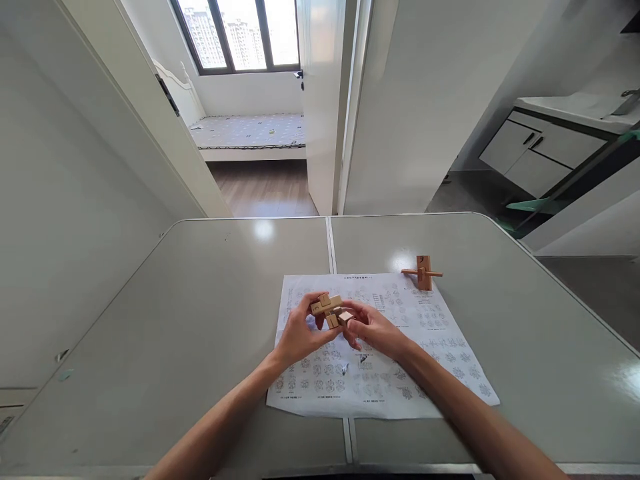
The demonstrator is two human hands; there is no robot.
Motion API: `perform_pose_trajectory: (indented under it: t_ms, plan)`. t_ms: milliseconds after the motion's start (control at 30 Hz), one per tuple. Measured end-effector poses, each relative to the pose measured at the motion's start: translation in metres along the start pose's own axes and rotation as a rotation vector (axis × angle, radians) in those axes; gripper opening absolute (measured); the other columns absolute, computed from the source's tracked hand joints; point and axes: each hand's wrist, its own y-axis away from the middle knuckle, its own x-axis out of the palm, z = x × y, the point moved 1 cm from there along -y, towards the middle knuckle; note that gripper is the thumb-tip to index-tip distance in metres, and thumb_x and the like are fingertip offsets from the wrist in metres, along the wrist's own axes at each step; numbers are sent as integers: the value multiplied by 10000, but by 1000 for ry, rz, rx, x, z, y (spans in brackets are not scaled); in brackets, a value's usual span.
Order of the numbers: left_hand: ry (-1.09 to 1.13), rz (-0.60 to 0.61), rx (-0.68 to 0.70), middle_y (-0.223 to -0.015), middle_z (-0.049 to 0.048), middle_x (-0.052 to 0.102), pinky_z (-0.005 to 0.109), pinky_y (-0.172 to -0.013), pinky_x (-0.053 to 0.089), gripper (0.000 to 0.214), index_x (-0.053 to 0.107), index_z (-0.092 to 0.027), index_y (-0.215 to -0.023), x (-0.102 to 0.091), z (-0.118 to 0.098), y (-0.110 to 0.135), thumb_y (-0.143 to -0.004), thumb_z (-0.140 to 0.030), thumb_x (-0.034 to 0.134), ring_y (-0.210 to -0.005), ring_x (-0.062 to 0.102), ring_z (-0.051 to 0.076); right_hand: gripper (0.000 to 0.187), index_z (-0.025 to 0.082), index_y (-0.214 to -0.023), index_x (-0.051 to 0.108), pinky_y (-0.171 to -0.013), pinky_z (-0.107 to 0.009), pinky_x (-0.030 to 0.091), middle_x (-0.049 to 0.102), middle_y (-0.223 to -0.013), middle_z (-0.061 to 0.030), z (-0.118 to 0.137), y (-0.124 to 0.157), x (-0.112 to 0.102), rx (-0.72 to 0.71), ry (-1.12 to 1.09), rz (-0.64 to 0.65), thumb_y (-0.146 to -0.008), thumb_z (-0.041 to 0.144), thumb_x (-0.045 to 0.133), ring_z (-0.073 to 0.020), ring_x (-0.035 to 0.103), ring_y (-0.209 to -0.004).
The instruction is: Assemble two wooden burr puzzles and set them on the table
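Several light wooden puzzle pieces point(326, 305), some with dark marks, are fitted together and held above a printed sheet. My left hand point(300, 333) is closed around the cluster from the left, fingers behind and thumb below. From the right, my right hand point(373, 327) pinches a wooden piece point(345, 318) at the cluster's lower right side. Whether that piece is joined to the rest I cannot tell. Under both hands lies the white instruction sheet point(435, 360), printed with rows of small diagrams.
A reddish-brown assembly of crossed wooden pieces point(424, 275) stands at the sheet's far right corner. The grey table point(200, 333) has a metal seam point(331, 247) down its middle. Beyond its far edge are a door point(325, 100), a bed point(250, 133) and a white cabinet point(543, 147).
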Motion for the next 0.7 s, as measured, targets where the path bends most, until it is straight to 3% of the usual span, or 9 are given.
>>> perform_pose_trajectory:
  t_ms: [133, 300, 533, 700]
  plan:
    - [-79, -41, 99, -856, -26, 627, 256, -681, 506, 560, 539, -237, -1296, 1, 5, 3, -818, -300, 824, -668, 545, 112, 526, 199, -1348, 595, -633, -286, 516, 701, -992, -50, -3, -2, -1, -8, -3, -44, -909, 392, 811, -133, 607, -683]
    - [-159, -162, 205, -847, -50, 598, 246, -685, 502, 621, 519, -259, -1348, 3, 14, 5, -798, -220, 803, -636, 507, 92, 531, 220, -1348, 581, -856, -355, 550, 735, -1088, -62, -6, -3, -3, -6, 6, -77, -890, 321, 830, -182, 690, -877]
    - [-179, -151, 259, -961, -10, 657, 255, -709, 543, 600, 520, -257, -1372, 3, 13, 6, -836, -244, 789, -644, 526, 89, 446, 209, -1288, 652, -912, -373, 534, 724, -1215, -91, -3, -3, -3, -40, 76, -60, -917, 414, 788, -184, 672, -903]
    - [-208, -117, 283, -1119, 43, 710, 300, -817, 596, 637, 530, -262, -1402, 2, 12, 7, -835, -256, 820, -833, 671, 150, 475, 204, -1284, 661, -929, -388, 526, 744, -1157, -90, 1, -3, 1, -47, 112, -57, -924, 499, 757, -216, 684, -947]
